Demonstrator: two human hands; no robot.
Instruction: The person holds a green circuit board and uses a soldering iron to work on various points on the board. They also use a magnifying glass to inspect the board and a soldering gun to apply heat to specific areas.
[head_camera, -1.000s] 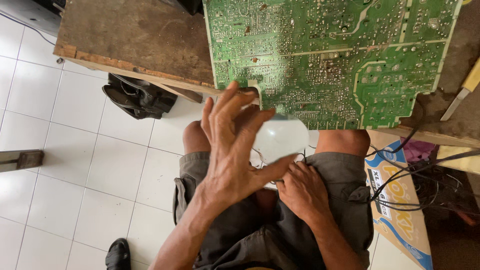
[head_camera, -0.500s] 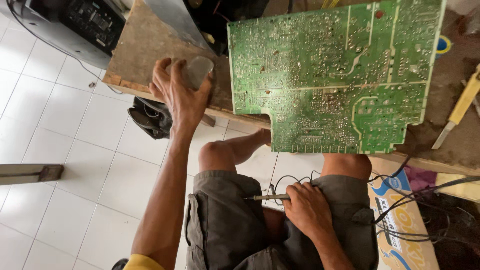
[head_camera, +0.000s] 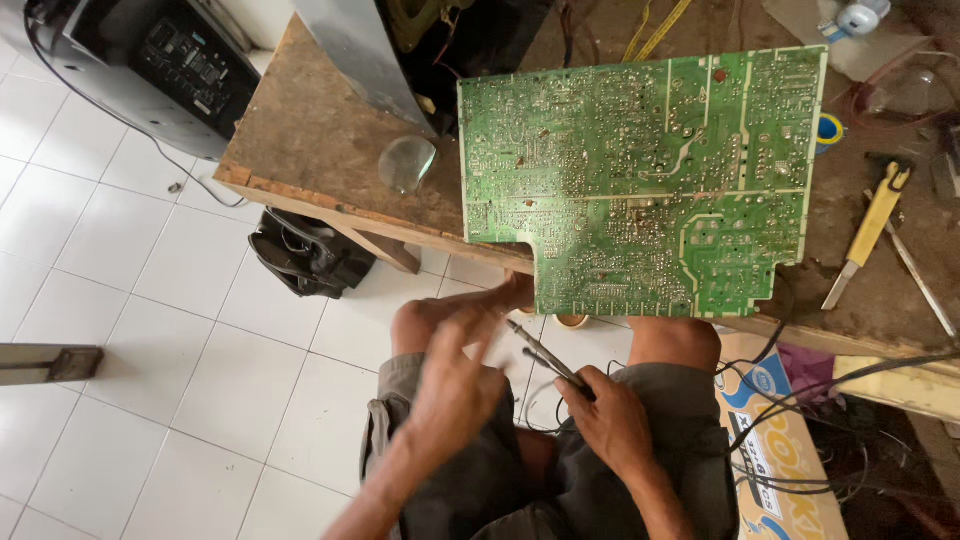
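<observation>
Right hand (head_camera: 612, 415) grips two probes (head_camera: 545, 355) (left hand (head_camera: 455, 385) blurred, empty); one circuit board (head_camera: 640, 180).

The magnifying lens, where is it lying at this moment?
In the head view, the magnifying lens lies on the wooden table, just left of the green circuit board, apart from both hands.

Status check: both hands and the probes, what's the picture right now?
Right hand grips two thin probes over the lap. Left hand open, blurred, beside them, holding nothing. Green circuit board lies on the bench, untouched.
</observation>
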